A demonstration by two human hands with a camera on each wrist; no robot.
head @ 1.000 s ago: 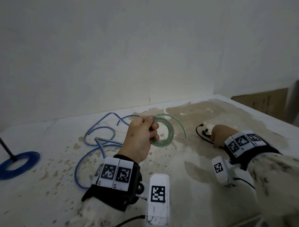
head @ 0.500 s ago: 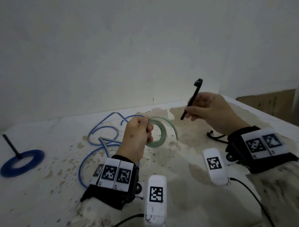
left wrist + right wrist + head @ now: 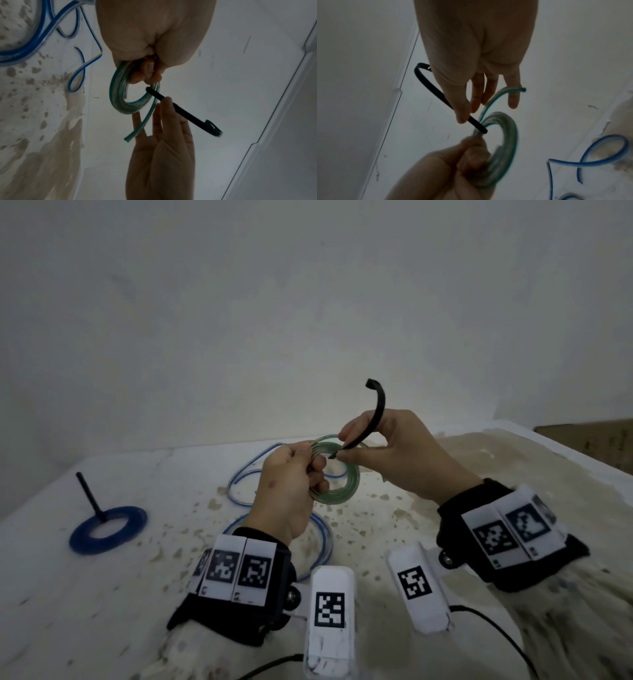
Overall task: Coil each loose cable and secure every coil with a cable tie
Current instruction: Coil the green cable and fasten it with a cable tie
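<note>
Left hand (image 3: pixel 291 484) fingers curled tight around green cable coil (image 3: pixel 342 491) above stained table (image 3: pixel 102 611), right hand (image 3: pixel 394 453) pinching black cable tie (image 3: pixel 375 419), tip at coil's opening, loose blue cable (image 3: pixel 246 474) beneath coil, blue ring (image 3: pixel 106 529) far left of coil

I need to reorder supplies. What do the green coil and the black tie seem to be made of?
Green cable coil: it looks like clear, glossy plastic sheathing with a green stripe, since light passes through it. Black cable tie: seemingly matte flexible plastic, as it bends in a smooth arc without kinking; whether it is nylon or rubbery cannot be told.
</note>
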